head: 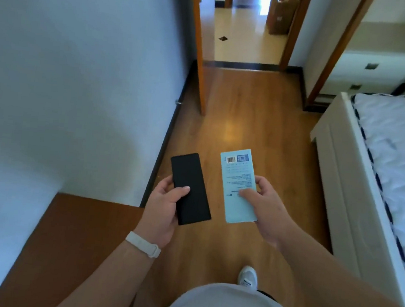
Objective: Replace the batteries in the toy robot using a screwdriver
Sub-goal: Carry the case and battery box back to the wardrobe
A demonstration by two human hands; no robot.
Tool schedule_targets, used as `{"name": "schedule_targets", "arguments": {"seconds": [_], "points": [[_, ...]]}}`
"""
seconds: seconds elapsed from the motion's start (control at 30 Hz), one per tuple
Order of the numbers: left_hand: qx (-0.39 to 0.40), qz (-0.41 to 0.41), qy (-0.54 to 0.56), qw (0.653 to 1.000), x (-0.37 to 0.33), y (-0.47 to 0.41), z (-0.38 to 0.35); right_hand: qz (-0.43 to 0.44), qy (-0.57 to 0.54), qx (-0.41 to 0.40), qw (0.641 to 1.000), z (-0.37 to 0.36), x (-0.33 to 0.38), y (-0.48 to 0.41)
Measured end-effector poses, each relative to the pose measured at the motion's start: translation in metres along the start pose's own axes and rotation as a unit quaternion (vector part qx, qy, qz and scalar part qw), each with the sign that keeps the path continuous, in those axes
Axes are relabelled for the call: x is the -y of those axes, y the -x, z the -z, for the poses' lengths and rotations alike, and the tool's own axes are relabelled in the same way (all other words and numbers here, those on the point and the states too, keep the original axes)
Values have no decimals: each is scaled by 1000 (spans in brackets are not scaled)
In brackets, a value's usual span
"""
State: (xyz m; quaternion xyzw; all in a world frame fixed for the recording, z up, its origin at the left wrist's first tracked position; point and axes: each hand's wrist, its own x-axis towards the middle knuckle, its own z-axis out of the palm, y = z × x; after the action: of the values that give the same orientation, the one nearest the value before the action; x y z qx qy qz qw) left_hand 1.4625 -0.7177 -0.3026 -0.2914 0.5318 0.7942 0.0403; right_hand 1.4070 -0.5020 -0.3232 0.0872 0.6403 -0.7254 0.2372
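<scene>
Over the wooden floor (pixel 250 108) beside the bed (pixel 395 147), gripping a flat black case (pixel 189 179) in the left hand (pixel 164 206), thumb across it, and pinching a pale blue barcoded box (pixel 236 171) in the right hand (pixel 267 209). Seeing no toy robot or screwdriver. Probably risking dropping either, holding each single-handed.

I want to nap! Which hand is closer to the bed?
Right. The right hand, holding the blue box, is toward the bed; the left hand, holding the black case, is nearer the wall.
</scene>
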Motion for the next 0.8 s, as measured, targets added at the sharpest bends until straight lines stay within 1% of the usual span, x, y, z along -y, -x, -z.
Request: {"name": "schedule_targets", "arguments": {"seconds": [0.2, 0.37, 0.57, 0.8], "points": [[52, 20, -43, 998, 2, -37, -114, 6, -16, -66, 998, 107, 32, -19], [105, 30, -67, 992, 2, -63, -191, 26, -20, -119, 992, 168, 50, -24], [158, 53, -90, 982, -3, -102, -260, 43, -63, -182, 980, 220, 71, -41], [206, 80, -94, 971, -18, -182, -309, 40, -105, -251, 961, 251, 95, -94]]}}
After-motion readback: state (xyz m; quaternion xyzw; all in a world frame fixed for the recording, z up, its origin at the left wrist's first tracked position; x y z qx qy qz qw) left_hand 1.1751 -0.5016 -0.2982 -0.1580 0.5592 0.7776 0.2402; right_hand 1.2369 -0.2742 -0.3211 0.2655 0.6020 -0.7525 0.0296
